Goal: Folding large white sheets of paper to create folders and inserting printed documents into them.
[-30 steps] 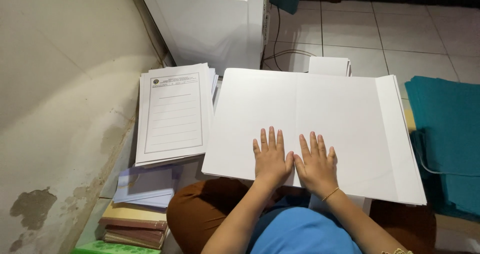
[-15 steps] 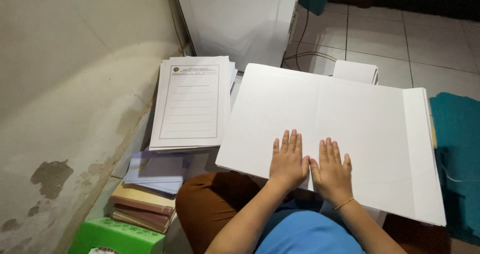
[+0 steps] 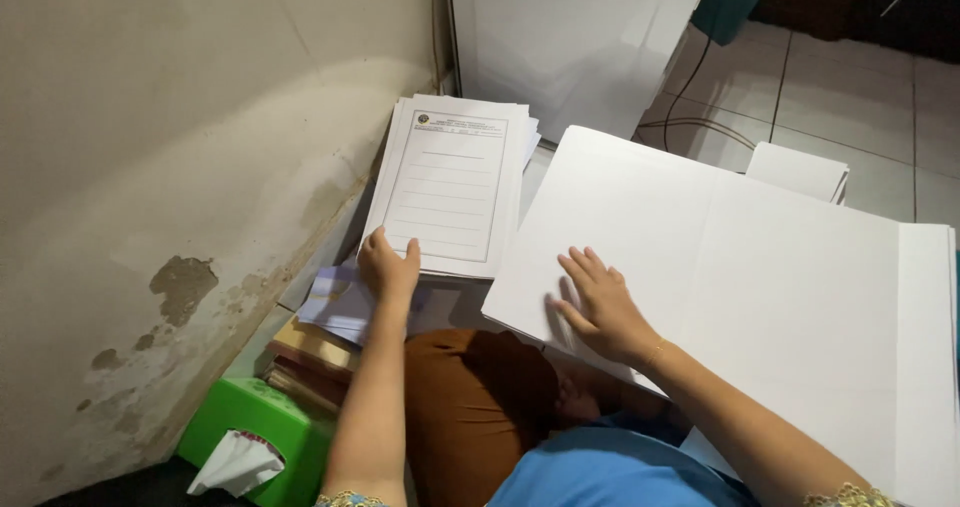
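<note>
A large white folded card sheet (image 3: 760, 267) lies across my lap, and my right hand (image 3: 600, 307) rests flat on its near left part, fingers spread. My left hand (image 3: 388, 267) has reached left to a stack of printed forms (image 3: 455, 182) on the floor by the wall; its fingers touch the stack's near edge. I cannot tell whether it grips a sheet.
A stained wall (image 3: 180, 167) runs along the left. Loose papers (image 3: 340, 302) and a pile of books (image 3: 305, 362) lie under the forms, with a green tissue box (image 3: 260, 437) nearest me. A white appliance (image 3: 570, 37) and cable (image 3: 700, 127) stand behind; a small white stack (image 3: 800, 172) lies on the tiles.
My left hand has left the white card sheet and moved left to the stack of forms. The right hand stays on the sheet. The view has swung left.
</note>
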